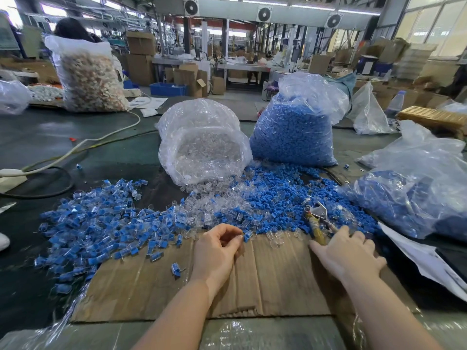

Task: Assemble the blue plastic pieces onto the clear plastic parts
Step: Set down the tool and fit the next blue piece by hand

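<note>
Both hands over a flat piece of cardboard (273, 279) on the dark surface (50, 137). Left hand (216, 251) loosely curled, fingertips just beside an assembled blue-and-clear piece (247, 235); whether holding anything, cannot tell. Right hand (350, 251) spread, fingers straight, resting at the edge of the loose blue pieces (283, 195), beside a metal tool (317, 218). Further back, a bag of clear parts (202, 147) and a bag of blue pieces (295, 132), touching. At left, a heap of assembled pieces (96, 223).

Bright, even daylight comes from the windows (434, 24) at upper right and ceiling strip lights (313, 7); shadows are soft. Glare sits on the clear bags (202, 137). Wide-angle bending curves the edges; the right hand (348, 253) is slightly motion-blurred
</note>
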Demonstrator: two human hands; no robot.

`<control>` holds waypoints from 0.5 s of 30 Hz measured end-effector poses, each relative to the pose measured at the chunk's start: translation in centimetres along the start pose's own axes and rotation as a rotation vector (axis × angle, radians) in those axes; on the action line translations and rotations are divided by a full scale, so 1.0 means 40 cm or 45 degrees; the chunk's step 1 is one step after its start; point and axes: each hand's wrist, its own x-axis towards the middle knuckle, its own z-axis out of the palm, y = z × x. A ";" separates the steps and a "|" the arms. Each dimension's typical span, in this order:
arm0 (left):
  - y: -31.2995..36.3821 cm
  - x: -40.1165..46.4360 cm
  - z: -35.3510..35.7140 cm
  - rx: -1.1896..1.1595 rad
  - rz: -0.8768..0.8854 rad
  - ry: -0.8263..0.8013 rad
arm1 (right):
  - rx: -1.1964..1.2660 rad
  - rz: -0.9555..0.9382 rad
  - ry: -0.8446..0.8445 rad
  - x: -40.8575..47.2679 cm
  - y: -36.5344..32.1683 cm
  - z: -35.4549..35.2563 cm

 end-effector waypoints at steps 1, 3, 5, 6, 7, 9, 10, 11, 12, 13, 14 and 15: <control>0.000 0.000 0.000 0.000 -0.001 0.001 | 0.007 -0.015 0.011 0.000 -0.004 -0.002; 0.000 -0.001 -0.001 -0.016 -0.006 0.002 | 0.024 -0.037 0.025 -0.003 -0.015 -0.007; 0.001 0.000 -0.002 -0.025 -0.005 0.002 | 0.032 -0.036 0.032 -0.007 -0.025 -0.016; 0.002 0.000 -0.003 -0.024 -0.004 0.001 | 0.035 -0.042 0.040 -0.009 -0.027 -0.021; 0.003 0.001 -0.003 -0.027 -0.008 -0.001 | 0.047 -0.057 0.057 -0.013 -0.028 -0.027; 0.006 0.001 -0.002 -0.071 -0.034 0.002 | 0.097 -0.155 0.122 -0.027 -0.030 -0.041; 0.009 0.003 -0.003 -0.120 -0.064 0.008 | 0.128 -0.255 0.150 -0.036 -0.032 -0.048; 0.012 0.006 -0.004 -0.189 -0.111 0.014 | 0.162 -0.376 0.154 -0.047 -0.038 -0.056; 0.016 0.010 -0.004 -0.275 -0.171 0.021 | 0.216 -0.494 0.122 -0.060 -0.047 -0.064; 0.020 0.015 -0.006 -0.365 -0.234 0.027 | 0.300 -0.590 0.044 -0.078 -0.059 -0.075; 0.023 0.021 -0.008 -0.443 -0.291 0.036 | 0.415 -0.652 -0.079 -0.096 -0.073 -0.087; 0.025 0.028 -0.009 -0.502 -0.337 0.049 | 0.544 -0.691 -0.215 -0.114 -0.086 -0.097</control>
